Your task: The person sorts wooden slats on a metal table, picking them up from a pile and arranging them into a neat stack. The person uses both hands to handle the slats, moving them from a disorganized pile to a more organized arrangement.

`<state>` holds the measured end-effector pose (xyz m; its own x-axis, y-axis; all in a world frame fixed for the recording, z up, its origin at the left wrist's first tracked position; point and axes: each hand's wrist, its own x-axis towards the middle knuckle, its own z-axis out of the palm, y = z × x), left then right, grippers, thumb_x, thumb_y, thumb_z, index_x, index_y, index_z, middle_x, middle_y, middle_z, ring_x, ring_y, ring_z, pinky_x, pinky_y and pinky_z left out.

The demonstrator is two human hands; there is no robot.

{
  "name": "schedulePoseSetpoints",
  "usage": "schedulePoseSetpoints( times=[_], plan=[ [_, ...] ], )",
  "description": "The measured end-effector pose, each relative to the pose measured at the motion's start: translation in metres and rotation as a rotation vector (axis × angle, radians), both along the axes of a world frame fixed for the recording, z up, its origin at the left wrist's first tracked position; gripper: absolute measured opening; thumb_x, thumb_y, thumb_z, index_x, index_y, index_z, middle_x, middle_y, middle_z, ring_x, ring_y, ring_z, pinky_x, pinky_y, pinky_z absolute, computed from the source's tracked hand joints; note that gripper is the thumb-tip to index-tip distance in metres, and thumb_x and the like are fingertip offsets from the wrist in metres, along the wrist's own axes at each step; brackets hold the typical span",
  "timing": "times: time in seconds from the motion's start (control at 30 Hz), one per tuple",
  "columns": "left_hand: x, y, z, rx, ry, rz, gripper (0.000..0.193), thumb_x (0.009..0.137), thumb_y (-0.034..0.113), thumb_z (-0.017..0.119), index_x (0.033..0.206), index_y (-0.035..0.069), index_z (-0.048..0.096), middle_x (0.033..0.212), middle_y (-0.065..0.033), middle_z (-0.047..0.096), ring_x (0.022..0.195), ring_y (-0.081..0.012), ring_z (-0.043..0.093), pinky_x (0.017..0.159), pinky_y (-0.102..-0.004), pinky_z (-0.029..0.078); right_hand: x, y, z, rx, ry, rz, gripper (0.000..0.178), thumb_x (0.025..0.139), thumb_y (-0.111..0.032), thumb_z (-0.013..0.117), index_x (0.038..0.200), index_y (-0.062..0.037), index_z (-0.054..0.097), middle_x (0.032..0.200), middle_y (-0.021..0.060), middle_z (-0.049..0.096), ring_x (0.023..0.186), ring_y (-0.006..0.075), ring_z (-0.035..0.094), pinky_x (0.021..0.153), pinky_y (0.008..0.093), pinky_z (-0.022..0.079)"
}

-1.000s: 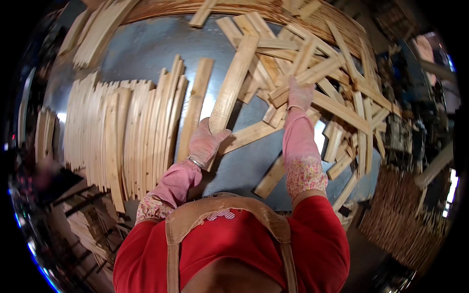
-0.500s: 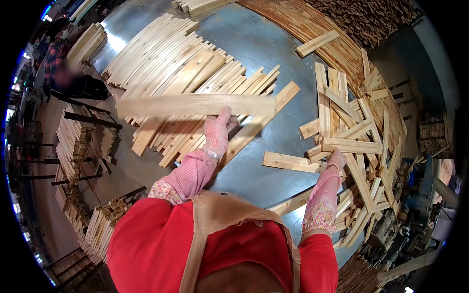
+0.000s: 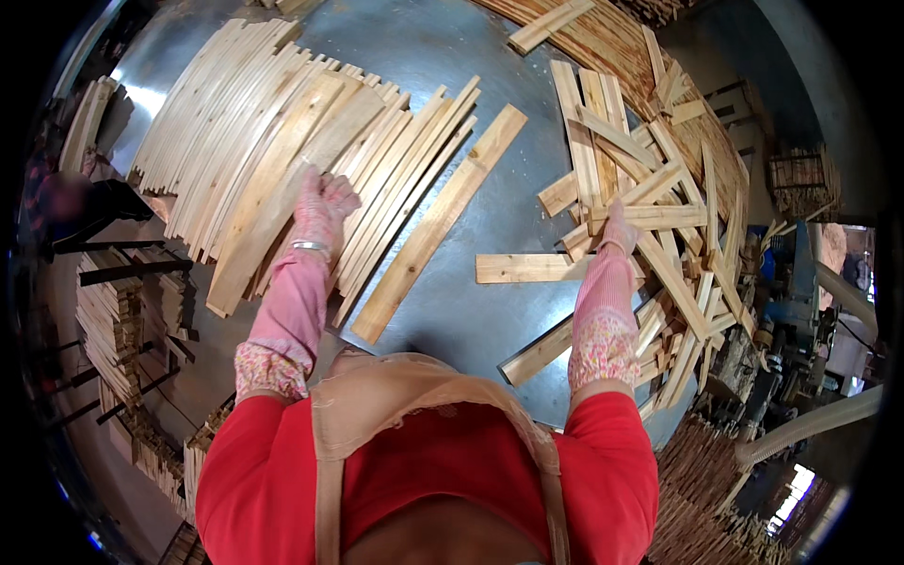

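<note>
- Grey sheet-metal tabletop [image 3: 452, 56] in a wood workshop, seen from above the worker's head — sorted slats fanned out on the person's left, a loose heap on the right.
- Left hand [image 3: 323, 202], in a pink glove, rests on the neat row of wooden slats [image 3: 254, 141]; its fingers are curled down over the near ends of a broad slat [image 3: 273, 202], though whether they actually clamp it cannot be told from here.
- That broad slat runs on a slant, its long axis going from near-left to far-right, parallel with its neighbours in the row.
- Right hand [image 3: 617, 229], also gloved in pink, reaches into the jumbled pile of short boards [image 3: 659, 188]; the fingers are closed down onto a board lying crosswise [image 3: 650, 217] — grip or mere touch, unclear.
- One long plank [image 3: 438, 226] lies alone between the two arms, slanted like the sorted row, nearer the left hand than the right.
- A short board [image 3: 518, 268] lies flat just left of the right wrist, pointing across the table.
- Stacked timber [image 3: 118, 320] and machinery [image 3: 800, 292] crowd the table's edges.
</note>
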<state>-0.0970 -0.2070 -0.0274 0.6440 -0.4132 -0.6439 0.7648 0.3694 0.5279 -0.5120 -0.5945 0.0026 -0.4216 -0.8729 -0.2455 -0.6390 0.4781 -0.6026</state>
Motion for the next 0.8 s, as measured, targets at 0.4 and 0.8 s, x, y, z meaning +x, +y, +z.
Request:
schedulePoseSetpoints(
  times=[0.4,0.8],
  plan=[
    [0.034,0.057,0.062,0.972,-1.038,-0.461,0.068,0.091,0.039,0.084,0.147,0.009,0.057,0.135,-0.0204,0.06,0.12,-0.033,0.061,0.103,-0.0507,0.052,-0.01,0.085,-0.018,-0.292,-0.149,0.229,0.107,0.087,-0.026,0.078,0.168,0.0089,0.017,0.168,0.0326,0.038,0.151,0.0428,0.047,0.124,0.0424,0.039],
    [0.062,0.084,0.106,1.608,-1.232,-1.006,0.097,0.087,0.041,0.082,0.165,0.004,0.037,0.162,-0.0276,0.05,0.146,-0.0441,0.052,0.12,-0.0477,0.045,0.125,0.333,-0.081,0.208,-0.534,0.716,0.101,0.096,-0.028,0.076,0.171,0.002,0.016,0.15,0.0261,0.063,0.137,0.0413,0.062,0.118,0.0426,0.045]
  ],
)
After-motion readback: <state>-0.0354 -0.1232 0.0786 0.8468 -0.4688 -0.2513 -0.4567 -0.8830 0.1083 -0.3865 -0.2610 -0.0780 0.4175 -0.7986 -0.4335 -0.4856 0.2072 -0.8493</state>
